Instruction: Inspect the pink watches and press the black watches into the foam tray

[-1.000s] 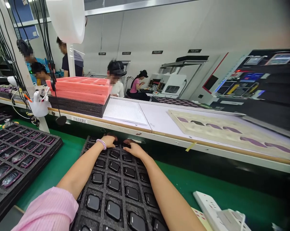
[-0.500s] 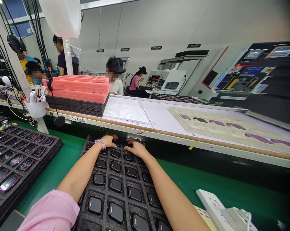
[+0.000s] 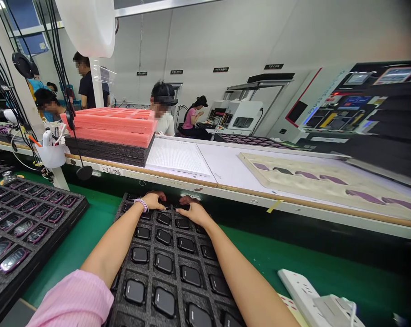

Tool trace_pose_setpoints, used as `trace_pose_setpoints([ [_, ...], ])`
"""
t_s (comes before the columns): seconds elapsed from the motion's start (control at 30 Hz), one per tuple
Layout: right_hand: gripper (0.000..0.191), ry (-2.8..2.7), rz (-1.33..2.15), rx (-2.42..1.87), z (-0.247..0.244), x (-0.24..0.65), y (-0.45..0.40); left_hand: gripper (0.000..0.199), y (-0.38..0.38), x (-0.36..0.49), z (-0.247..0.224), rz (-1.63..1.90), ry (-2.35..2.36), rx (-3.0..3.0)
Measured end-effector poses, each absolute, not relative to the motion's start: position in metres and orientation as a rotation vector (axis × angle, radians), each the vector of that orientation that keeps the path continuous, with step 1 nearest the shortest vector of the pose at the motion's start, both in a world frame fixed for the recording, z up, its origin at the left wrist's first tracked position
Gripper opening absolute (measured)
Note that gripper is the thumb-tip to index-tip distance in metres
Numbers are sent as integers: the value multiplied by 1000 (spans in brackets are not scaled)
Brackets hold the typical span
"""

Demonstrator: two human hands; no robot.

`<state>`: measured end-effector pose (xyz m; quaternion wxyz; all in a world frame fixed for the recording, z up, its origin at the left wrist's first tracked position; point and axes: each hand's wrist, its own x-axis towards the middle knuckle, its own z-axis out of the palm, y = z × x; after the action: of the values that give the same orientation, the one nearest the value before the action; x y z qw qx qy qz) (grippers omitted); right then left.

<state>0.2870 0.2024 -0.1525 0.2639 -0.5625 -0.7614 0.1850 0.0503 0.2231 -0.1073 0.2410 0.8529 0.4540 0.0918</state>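
Observation:
A black foam tray [image 3: 173, 284] lies lengthwise in front of me, its compartments filled with dark square smartwatch bodies [image 3: 164, 299]. Both hands reach to its far end, just beneath the shelf edge. My left hand [image 3: 153, 200], with a pink-and-white band at the wrist, has its thumb and fingers curled inward. Facing it across a narrow dark gap, my right hand [image 3: 195, 211] is bent the same way, thumb pointing left. Whatever lies between the fingers is too dark to make out. The forearms run along both sides of the tray.
Another foam tray [image 3: 67, 227] with purple-rimmed pieces lies at left on the green mat [image 3: 256, 254]. A white power strip [image 3: 299, 288] is at lower right. The shelf [image 3: 205, 184] crosses above my hands, bearing pink foam trays [image 3: 113, 131]. Several people work beyond.
Almost nothing differs. Both hands keep their place at the tray's far end, and the view has shifted very slightly.

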Motion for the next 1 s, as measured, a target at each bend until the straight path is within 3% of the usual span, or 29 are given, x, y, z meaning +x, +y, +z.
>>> trace_pose_setpoints([
  [1.0, 28, -2110, 505, -1504, -154, 288, 204, 39, 230, 50, -121, 330, 1207, 2350],
])
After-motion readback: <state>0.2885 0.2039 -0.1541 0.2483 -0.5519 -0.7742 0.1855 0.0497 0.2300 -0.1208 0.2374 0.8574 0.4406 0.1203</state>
